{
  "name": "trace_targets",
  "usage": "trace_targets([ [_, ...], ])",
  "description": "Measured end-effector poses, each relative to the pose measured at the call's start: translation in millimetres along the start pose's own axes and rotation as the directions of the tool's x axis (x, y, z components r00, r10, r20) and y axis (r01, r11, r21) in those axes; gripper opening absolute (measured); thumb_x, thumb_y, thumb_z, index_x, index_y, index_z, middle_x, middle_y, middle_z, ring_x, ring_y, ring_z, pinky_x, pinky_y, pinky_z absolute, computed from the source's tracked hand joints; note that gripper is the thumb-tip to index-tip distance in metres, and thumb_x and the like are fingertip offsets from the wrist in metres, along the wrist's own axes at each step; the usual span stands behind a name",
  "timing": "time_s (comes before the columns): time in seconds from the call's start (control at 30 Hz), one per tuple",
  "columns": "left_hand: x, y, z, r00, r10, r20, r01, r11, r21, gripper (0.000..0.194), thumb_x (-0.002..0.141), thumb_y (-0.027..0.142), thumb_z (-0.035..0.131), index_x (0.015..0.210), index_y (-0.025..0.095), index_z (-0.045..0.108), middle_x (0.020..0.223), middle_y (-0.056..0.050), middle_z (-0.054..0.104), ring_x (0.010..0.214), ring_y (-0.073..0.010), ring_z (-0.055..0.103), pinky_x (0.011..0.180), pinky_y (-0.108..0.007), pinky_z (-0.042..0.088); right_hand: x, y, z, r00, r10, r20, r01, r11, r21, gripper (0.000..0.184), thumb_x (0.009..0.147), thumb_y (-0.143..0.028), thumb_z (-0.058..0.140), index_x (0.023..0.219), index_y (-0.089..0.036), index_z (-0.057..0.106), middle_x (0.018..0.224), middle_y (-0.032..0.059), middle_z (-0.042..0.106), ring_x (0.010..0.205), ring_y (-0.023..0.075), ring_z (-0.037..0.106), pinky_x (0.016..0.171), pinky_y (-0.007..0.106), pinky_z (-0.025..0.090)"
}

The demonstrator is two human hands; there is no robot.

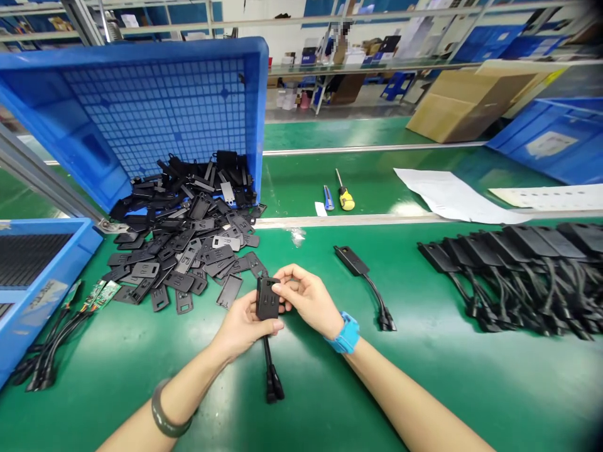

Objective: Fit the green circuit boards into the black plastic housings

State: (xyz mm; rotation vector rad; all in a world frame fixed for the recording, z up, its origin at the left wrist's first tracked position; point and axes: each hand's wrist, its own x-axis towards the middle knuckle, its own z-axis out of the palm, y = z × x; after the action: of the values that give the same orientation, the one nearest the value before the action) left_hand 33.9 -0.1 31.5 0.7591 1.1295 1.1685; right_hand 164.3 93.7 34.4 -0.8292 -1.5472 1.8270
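Between my two hands is a small black plastic case [268, 300], its cable with black plugs [273, 380] hanging down towards me. My left hand [242, 323] is closed round its lower left side, thumb across the front. With fingers and thumb, my right hand [306, 298] pinches its upper right edge. To the left lies a heap of loose black cover plates [188, 254], spilling out of a tipped blue crate [258, 125]. A similar cabled case [351, 259] lies alone to the right of my right hand.
Several cabled cases [518, 248] lie in a row at right. Green circuit boards with cables [101, 295] lie by a blue bin [47, 301] at left. Further back are a blue cutter [328, 198], a yellow screwdriver [346, 198], paper sheets [452, 194] and a cardboard box [464, 107].
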Motion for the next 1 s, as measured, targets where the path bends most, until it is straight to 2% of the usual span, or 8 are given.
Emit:
trace_targets([
  [0.13,-1,-1,1.4,1.0,0.017,-0.006,-0.017,0.996,0.085,0.045,0.075,0.027,0.072,0.114,0.014,0.054,0.1,-0.011,0.066,0.068,-0.0145,0.063,0.054,-0.021,0.049,0,1,-3,0.998,0.048,0.039,-0.05,0.998,0.037,0.038,0.075,-0.044,0.068,0.097,-0.019,0.052,0.075,-0.0034,0.05,0.053,0.0084,0.054,0.044,0.02,0.047],
  [0.3,-5,-4,1.0,0.999,0.038,-0.004,-0.036,0.982,0.186,0.048,0.081,0.029,0.065,0.125,0.019,0.048,0.1,-0.009,0.064,0.082,-0.0208,0.066,0.066,-0.028,0.054,2,4,-8,0.976,0.066,0.206,-0.061,0.998,-0.033,0.039,0.085,-0.054,0.051,0.083,-0.015,0.055,0.063,-0.003,0.048,0.051,0.0082,0.046,0.046,0.019,0.039],
  [0.47,-3,-6,2.6,0.999,0.037,-0.032,-0.031,0.985,0.172,0.045,0.082,0.03,0.063,0.123,0.015,0.048,0.099,-0.011,0.064,0.081,-0.0216,0.067,0.071,-0.033,0.055,-1,7,2,0.996,-0.003,0.086,0.024,0.971,-0.237,0.035,0.089,-0.049,0.046,0.084,-0.016,0.057,0.063,-0.0023,0.046,0.053,0.0111,0.045,0.05,0.023,0.04],
  [0.6,-2,-5,3.2,0.994,0.108,-0.007,-0.108,0.994,0.037,0.083,0.074,0.023,0.072,0.141,0.019,0.024,0.118,-0.014,0.058,0.102,-0.023,0.061,0.087,-0.033,0.05,-8,7,14,0.966,-0.241,0.098,0.244,0.715,-0.655,0.061,0.084,-0.038,0.058,0.137,-0.017,0.036,0.103,0.0096,0.051,0.086,0.0215,0.055,0.076,0.035,0.05],
  [0.67,-3,-5,1.9,0.995,0.089,0.036,-0.089,0.996,0.018,0.101,0.072,0.021,0.074,0.146,0.023,0.005,0.128,-0.016,0.052,0.11,-0.0238,0.056,0.091,-0.035,0.048,-8,5,10,0.958,-0.25,0.142,0.265,0.576,-0.774,0.066,0.086,-0.03,0.054,0.143,-0.016,0.024,0.111,0.013,0.049,0.096,0.0242,0.054,0.083,0.038,0.05],
  [0.73,-5,-6,0.1,0.996,0.073,0.056,-0.076,0.995,0.066,0.105,0.072,0.021,0.072,0.146,0.027,-0.002,0.138,-0.018,0.042,0.117,-0.0252,0.052,0.093,-0.037,0.046,-6,0,-2,0.966,-0.239,0.098,0.194,0.418,-0.887,0.055,0.088,-0.023,0.047,0.139,-0.011,0.03,0.111,0.0152,0.049,0.099,0.0256,0.054,0.087,0.038,0.048],
  [0.87,-8,-5,-1.9,0.99,0.138,0.037,-0.143,0.957,0.253,0.088,0.075,0.019,0.068,0.146,0.028,0.016,0.142,-0.017,0.039,0.12,-0.0261,0.049,0.09,-0.037,0.048,3,-14,-41,0.976,-0.165,-0.142,-0.134,0.059,-0.989,0.031,0.087,-0.019,0.047,0.114,-0.005,0.055,0.102,0.0179,0.053,0.093,0.0272,0.057,0.084,0.037,0.048],
  [1.0,-8,0,-3.0,0.974,0.223,0.042,-0.22,0.885,0.411,0.074,0.077,0.016,0.062,0.142,0.026,0.029,0.136,-0.016,0.047,0.112,-0.0249,0.055,0.082,-0.034,0.052,5,-19,-73,0.939,-0.155,-0.307,-0.328,-0.133,-0.935,0.025,0.083,-0.024,0.057,0.104,-0.009,0.061,0.103,0.0197,0.054,0.096,0.033,0.056,0.075,0.039,0.049],
])
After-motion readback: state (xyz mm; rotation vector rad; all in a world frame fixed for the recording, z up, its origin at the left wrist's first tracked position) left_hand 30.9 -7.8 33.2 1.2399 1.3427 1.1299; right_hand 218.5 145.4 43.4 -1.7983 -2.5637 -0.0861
